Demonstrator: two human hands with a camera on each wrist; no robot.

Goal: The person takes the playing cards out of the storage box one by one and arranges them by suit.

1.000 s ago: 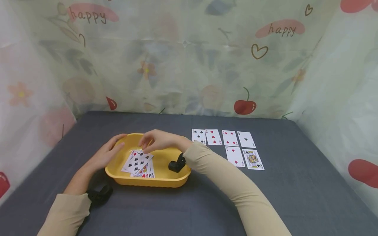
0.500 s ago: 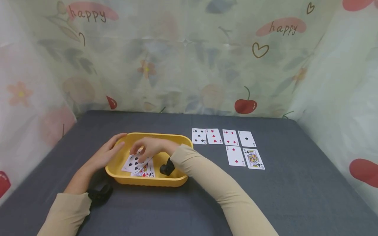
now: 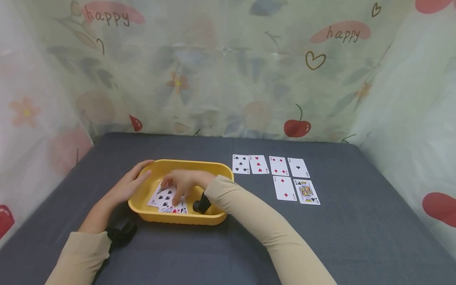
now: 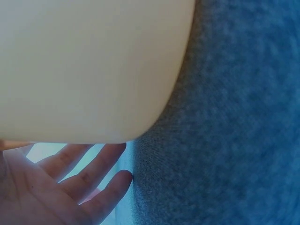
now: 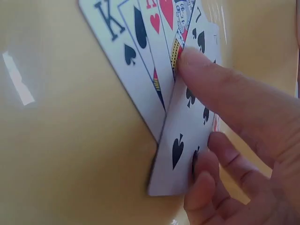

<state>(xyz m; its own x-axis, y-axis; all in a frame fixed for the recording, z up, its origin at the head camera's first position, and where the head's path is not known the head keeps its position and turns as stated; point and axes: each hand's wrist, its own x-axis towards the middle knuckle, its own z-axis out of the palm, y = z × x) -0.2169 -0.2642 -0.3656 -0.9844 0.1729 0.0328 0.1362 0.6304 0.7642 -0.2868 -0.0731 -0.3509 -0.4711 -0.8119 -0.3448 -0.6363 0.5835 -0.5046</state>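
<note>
A yellow tray holds a loose fan of face-up playing cards at its left side. My left hand rests against the tray's left end, its fingers straight along the outside in the left wrist view. Inside the tray my right hand pinches the top card, a seven of spades, by its edges: thumb at one long side, curled fingertips at the other. Beneath it fan out a king of spades and a red heart court card. The right fingers partly cover the seven.
On the dark tablecloth to the tray's right, several cards lie face up in a row: a five of spades, then others up to an ace of clubs. Below them are a two of diamonds and a king of clubs.
My right hand has come down onto the cards, and its thumb and fingers have spread to the edges of the top one. The left hand stays at the tray.
</note>
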